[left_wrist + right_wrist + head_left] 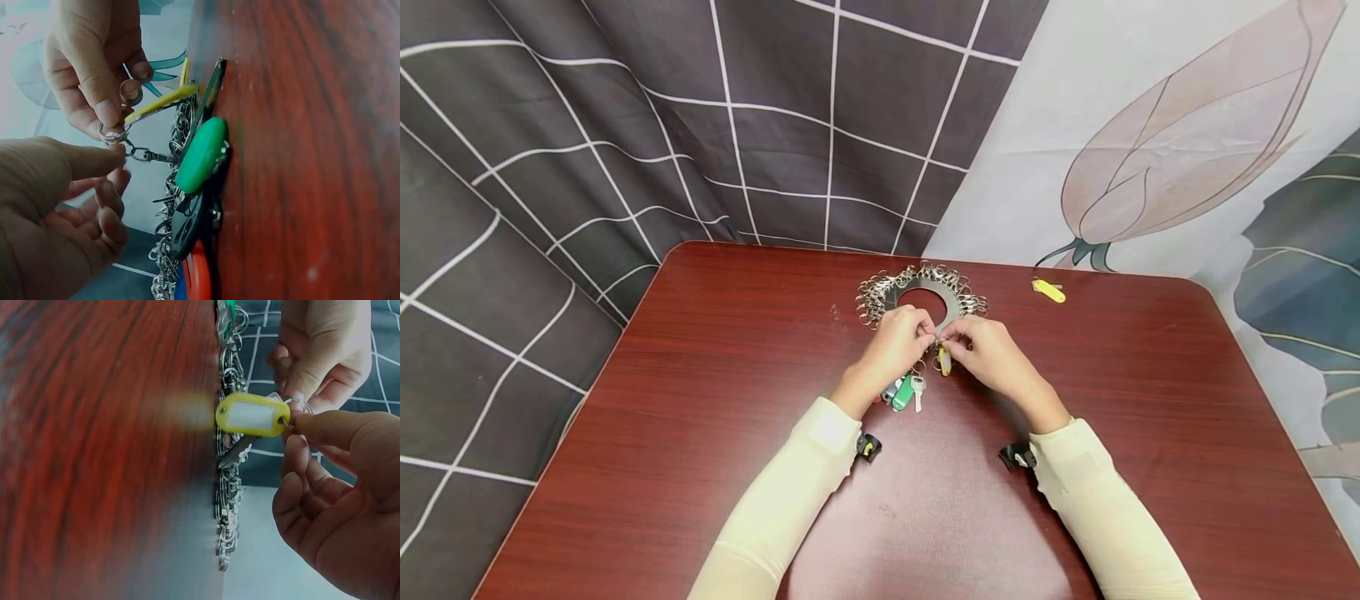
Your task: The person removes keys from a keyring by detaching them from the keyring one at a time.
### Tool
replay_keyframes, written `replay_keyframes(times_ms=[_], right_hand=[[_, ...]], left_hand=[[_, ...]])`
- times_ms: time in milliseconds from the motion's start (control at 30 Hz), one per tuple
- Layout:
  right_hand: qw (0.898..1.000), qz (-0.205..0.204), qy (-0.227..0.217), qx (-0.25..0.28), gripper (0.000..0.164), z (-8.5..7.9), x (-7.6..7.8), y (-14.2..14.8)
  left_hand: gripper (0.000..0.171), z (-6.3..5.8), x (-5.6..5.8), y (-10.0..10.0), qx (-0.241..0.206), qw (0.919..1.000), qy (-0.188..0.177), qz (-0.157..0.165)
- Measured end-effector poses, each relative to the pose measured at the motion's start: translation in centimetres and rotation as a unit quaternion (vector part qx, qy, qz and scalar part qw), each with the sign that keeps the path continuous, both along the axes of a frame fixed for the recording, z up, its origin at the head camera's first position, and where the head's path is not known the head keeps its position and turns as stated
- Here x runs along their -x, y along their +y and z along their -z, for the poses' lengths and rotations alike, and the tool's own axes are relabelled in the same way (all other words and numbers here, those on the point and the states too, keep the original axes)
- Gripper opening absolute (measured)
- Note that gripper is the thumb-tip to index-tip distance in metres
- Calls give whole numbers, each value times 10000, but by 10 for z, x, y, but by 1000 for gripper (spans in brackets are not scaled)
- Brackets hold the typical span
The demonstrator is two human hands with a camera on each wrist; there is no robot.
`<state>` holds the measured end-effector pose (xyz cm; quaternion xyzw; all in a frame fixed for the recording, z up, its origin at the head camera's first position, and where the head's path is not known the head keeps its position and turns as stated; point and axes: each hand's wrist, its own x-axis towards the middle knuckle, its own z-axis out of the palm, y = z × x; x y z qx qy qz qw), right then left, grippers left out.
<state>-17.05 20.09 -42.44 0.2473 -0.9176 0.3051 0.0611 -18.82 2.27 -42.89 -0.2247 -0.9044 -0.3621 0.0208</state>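
My left hand pinches the ring end of a small metal swivel clasp at the near side of a flat grey ring plate. Facing it, my right hand pinches a split key ring between thumb and finger. A yellow key tag with a white label hangs from that split ring, and a key shows beside it. Both sets of fingertips nearly meet, so how the two rings join is partly hidden. Below my left hand lie a green key tag and a silver key.
Many metal clasps fan around the plate's outer edge. Another yellow key tag lies at the back right of the red-brown table. In the left wrist view, black and red tags sit beside the green one. Curtains hang behind.
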Motion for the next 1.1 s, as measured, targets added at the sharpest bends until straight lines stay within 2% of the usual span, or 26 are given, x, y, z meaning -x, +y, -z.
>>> replay_keyframes(times_ms=[100,367,467,833,1100], right_hand=[[9999,19,-122,118,3,1,0,0],[9987,194,-407,239,6,3,0,1],[9986,193,-417,270,7,4,0,0],[9994,297,-182,70,4,1,-1,-2],[9970,442,-617,-167,12,-1,-3,-3]], left_hand=[[8,0,-1,-1,-107,9997,-139,-140],[4,-1,-2,-4,-412,9967,-694,122],[7,0,-2,-4,-391,9963,-753,121],[7,1,-5,-2,-233,9986,-461,60],[10,1,-8,0,-5,9999,118,104]])
